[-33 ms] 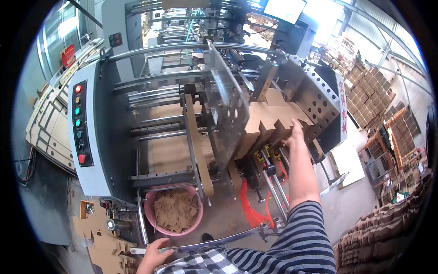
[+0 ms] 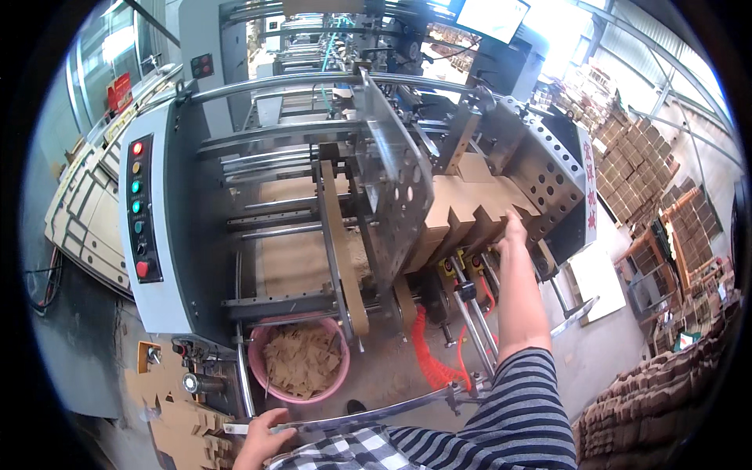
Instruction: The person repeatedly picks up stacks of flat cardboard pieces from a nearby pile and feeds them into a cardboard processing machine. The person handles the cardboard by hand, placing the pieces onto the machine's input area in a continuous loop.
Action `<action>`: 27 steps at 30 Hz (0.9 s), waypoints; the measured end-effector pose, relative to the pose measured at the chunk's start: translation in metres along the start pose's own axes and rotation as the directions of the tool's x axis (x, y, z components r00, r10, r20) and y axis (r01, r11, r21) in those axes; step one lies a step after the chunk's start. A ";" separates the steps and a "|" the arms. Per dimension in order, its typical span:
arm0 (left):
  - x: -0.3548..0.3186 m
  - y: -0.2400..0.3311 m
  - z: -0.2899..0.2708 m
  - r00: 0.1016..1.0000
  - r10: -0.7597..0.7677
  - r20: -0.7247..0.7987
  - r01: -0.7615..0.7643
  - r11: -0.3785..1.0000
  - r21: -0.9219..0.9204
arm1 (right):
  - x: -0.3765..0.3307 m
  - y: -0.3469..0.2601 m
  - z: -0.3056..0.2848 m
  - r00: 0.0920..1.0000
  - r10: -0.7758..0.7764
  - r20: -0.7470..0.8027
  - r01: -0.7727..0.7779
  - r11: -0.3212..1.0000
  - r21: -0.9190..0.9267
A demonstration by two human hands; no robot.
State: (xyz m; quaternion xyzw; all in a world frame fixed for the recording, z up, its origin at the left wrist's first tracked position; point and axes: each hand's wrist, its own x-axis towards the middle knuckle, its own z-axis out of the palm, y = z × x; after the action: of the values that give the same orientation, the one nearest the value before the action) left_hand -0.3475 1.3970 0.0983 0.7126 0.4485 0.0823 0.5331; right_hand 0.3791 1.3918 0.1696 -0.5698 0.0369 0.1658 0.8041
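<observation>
My right hand (image 2: 513, 231) reaches forward to the front edge of a stack of brown die-cut cardboard blanks (image 2: 470, 192). Its fingers are stretched out against the notched edge, not wrapped round it. The stack sits in the machine between an upright metal plate (image 2: 395, 184) on its left and a perforated metal side plate (image 2: 544, 176) on its right. Low at the left, my left hand (image 2: 269, 435) rests by the end of a curved metal bar (image 2: 345, 421), thumb and fingers apart. Nothing shows in its grasp.
A pink tub (image 2: 254, 364) of cardboard scraps stands under the machine. Red coiled air hose (image 2: 427, 352) hangs below the stack. A button panel (image 2: 141, 211) is on the left housing. Cardboard pieces (image 2: 184, 431) lie at lower left; stacked cardboard (image 2: 646, 411) stands at right.
</observation>
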 end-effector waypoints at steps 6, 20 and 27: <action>-0.042 -0.075 -0.012 0.969 -0.231 -0.088 0.191 0.925 -0.328 | -0.066 -0.008 0.029 0.960 -0.277 0.029 0.273 0.913 -0.305; 0.084 0.044 0.036 0.994 0.026 0.111 -0.040 0.991 0.131 | 0.042 -0.050 0.134 0.322 -0.749 0.580 0.822 -0.083 -0.564; 0.064 -0.085 0.061 0.929 -0.149 0.340 0.291 0.861 -0.418 | 0.091 0.018 0.155 0.754 0.024 0.656 0.625 -0.332 -0.706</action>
State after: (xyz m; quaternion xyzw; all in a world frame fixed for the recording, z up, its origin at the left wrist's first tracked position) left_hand -0.3207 1.4038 -0.0212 0.5131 0.4101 0.0167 0.7538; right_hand 0.4393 1.5615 0.1850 -0.8982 -0.4366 0.0133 0.0494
